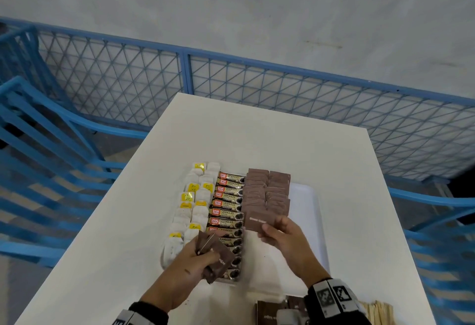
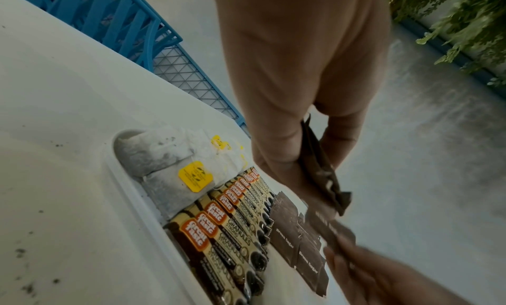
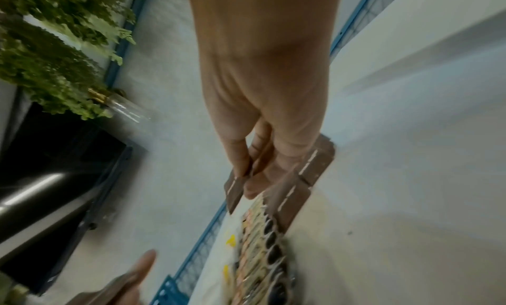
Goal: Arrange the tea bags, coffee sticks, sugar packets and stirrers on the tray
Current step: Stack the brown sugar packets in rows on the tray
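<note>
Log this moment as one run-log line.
left hand: grips spare sugar packets | right hand: pinches one packet over sugar rows | tray: tea, coffee filled | stirrers: off tray

Stirrers [image 1: 380, 312] cut by bottom edge, near tray [image 1: 309, 211] end hidden behind hands

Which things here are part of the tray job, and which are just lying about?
In the job: tray, tea bags, coffee sticks, sugar packets, stirrers, held packets in left hand and right hand.
Lying about: blue chairs, mesh fence.
</note>
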The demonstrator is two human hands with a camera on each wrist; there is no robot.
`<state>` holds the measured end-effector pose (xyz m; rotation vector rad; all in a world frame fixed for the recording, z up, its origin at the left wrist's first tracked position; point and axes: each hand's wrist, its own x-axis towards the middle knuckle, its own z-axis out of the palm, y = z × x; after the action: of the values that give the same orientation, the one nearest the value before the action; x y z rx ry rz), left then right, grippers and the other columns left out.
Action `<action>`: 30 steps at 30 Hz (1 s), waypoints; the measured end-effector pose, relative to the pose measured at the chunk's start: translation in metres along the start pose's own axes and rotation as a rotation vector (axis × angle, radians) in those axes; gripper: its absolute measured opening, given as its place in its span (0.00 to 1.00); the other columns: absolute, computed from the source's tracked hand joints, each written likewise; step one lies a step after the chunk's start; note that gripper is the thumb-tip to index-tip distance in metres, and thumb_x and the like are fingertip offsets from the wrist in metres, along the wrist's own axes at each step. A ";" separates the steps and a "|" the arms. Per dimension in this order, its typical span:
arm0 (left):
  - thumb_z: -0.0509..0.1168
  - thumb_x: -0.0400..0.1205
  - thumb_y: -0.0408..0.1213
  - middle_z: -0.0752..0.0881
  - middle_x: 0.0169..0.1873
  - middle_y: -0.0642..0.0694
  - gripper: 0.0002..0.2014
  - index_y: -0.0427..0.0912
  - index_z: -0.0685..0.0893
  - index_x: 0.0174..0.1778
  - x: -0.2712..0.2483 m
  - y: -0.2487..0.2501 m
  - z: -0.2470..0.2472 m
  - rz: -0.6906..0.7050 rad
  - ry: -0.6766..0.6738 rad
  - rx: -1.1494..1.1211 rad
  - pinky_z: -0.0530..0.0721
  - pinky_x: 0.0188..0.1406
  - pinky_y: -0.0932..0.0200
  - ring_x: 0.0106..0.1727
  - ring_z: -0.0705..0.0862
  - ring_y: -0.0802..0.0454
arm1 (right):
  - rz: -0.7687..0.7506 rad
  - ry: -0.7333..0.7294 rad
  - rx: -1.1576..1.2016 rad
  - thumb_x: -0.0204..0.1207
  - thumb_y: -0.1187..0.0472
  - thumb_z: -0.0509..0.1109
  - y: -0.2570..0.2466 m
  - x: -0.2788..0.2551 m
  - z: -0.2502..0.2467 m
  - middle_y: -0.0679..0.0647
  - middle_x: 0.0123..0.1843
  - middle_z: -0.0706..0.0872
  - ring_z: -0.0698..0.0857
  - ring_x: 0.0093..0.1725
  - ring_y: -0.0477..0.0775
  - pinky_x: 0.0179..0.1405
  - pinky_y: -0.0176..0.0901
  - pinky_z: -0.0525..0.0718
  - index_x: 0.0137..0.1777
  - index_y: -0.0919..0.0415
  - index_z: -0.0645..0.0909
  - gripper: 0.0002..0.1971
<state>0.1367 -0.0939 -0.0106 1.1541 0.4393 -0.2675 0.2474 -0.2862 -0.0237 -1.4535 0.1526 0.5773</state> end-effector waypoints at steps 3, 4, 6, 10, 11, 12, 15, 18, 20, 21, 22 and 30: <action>0.67 0.64 0.29 0.86 0.36 0.40 0.24 0.43 0.82 0.58 0.000 -0.001 -0.002 0.019 0.010 -0.012 0.74 0.28 0.59 0.39 0.80 0.42 | 0.016 0.176 -0.040 0.75 0.74 0.68 0.009 0.013 -0.023 0.62 0.42 0.87 0.85 0.37 0.54 0.35 0.37 0.84 0.46 0.67 0.81 0.04; 0.68 0.64 0.29 0.86 0.37 0.40 0.24 0.43 0.83 0.57 0.001 -0.002 -0.002 0.021 0.017 -0.016 0.75 0.32 0.56 0.42 0.81 0.40 | 0.024 0.225 -0.086 0.75 0.73 0.69 0.013 0.018 -0.030 0.62 0.42 0.87 0.84 0.37 0.54 0.36 0.37 0.83 0.46 0.66 0.82 0.03; 0.68 0.64 0.28 0.87 0.39 0.39 0.24 0.42 0.83 0.57 0.000 -0.002 -0.004 0.025 0.028 -0.024 0.77 0.40 0.51 0.44 0.82 0.39 | 0.028 0.297 -0.181 0.74 0.71 0.71 0.019 0.027 -0.040 0.60 0.41 0.87 0.83 0.37 0.53 0.35 0.37 0.81 0.46 0.66 0.83 0.03; 0.72 0.61 0.26 0.88 0.41 0.39 0.26 0.41 0.83 0.57 0.000 0.001 -0.002 0.014 0.030 -0.018 0.82 0.41 0.48 0.44 0.85 0.38 | 0.018 0.366 -0.348 0.72 0.68 0.74 0.026 0.042 -0.048 0.54 0.36 0.87 0.82 0.38 0.53 0.40 0.41 0.80 0.41 0.60 0.84 0.03; 0.74 0.59 0.26 0.89 0.41 0.40 0.27 0.41 0.84 0.56 -0.001 0.002 -0.002 0.012 0.031 -0.015 0.85 0.38 0.50 0.44 0.87 0.39 | 0.015 0.377 -0.387 0.71 0.67 0.74 0.026 0.044 -0.048 0.52 0.35 0.86 0.81 0.38 0.52 0.41 0.41 0.79 0.40 0.58 0.84 0.04; 0.76 0.56 0.27 0.90 0.42 0.40 0.29 0.41 0.84 0.56 -0.001 0.003 -0.002 0.008 0.032 -0.013 0.86 0.36 0.51 0.44 0.88 0.40 | 0.008 0.386 -0.414 0.71 0.66 0.75 0.026 0.046 -0.048 0.50 0.34 0.85 0.80 0.36 0.50 0.40 0.40 0.78 0.39 0.58 0.83 0.04; 0.80 0.50 0.35 0.90 0.45 0.37 0.35 0.39 0.84 0.57 0.001 0.002 -0.004 -0.009 0.054 -0.019 0.88 0.38 0.49 0.46 0.89 0.40 | -0.021 0.414 -0.470 0.71 0.66 0.75 0.024 0.047 -0.043 0.48 0.31 0.81 0.78 0.34 0.47 0.34 0.33 0.73 0.38 0.60 0.81 0.05; 0.80 0.51 0.37 0.89 0.49 0.31 0.36 0.34 0.84 0.58 0.002 0.001 -0.007 -0.007 0.066 -0.005 0.88 0.41 0.49 0.49 0.89 0.37 | -0.039 0.445 -0.514 0.70 0.67 0.74 0.026 0.048 -0.039 0.48 0.30 0.77 0.75 0.33 0.46 0.31 0.32 0.70 0.39 0.62 0.78 0.06; 0.80 0.51 0.36 0.89 0.50 0.30 0.36 0.32 0.84 0.57 0.001 0.002 -0.007 0.003 0.066 -0.002 0.88 0.39 0.51 0.49 0.89 0.37 | -0.042 0.460 -0.521 0.71 0.67 0.74 0.027 0.048 -0.038 0.48 0.30 0.76 0.75 0.32 0.46 0.30 0.32 0.70 0.41 0.62 0.77 0.07; 0.80 0.51 0.35 0.89 0.49 0.30 0.35 0.32 0.84 0.56 0.001 0.004 -0.006 0.009 0.065 0.000 0.88 0.37 0.53 0.47 0.89 0.38 | -0.048 0.468 -0.531 0.71 0.66 0.74 0.027 0.048 -0.037 0.49 0.30 0.76 0.75 0.33 0.46 0.30 0.32 0.70 0.43 0.62 0.76 0.08; 0.80 0.52 0.34 0.89 0.48 0.31 0.33 0.32 0.85 0.55 0.001 0.005 -0.005 0.016 0.061 -0.002 0.87 0.36 0.54 0.46 0.90 0.40 | -0.060 0.471 -0.542 0.70 0.66 0.74 0.027 0.047 -0.036 0.50 0.32 0.77 0.76 0.34 0.47 0.31 0.32 0.70 0.46 0.62 0.75 0.11; 0.79 0.50 0.37 0.90 0.45 0.35 0.34 0.35 0.85 0.55 0.002 0.006 -0.003 0.064 0.066 -0.040 0.87 0.36 0.56 0.45 0.90 0.44 | -0.327 0.360 -0.645 0.72 0.60 0.74 0.014 0.017 0.001 0.52 0.47 0.81 0.79 0.47 0.52 0.39 0.27 0.71 0.49 0.57 0.77 0.10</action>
<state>0.1405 -0.0886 -0.0078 1.1382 0.4630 -0.1651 0.2550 -0.2805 -0.0436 -2.1528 0.0040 0.0819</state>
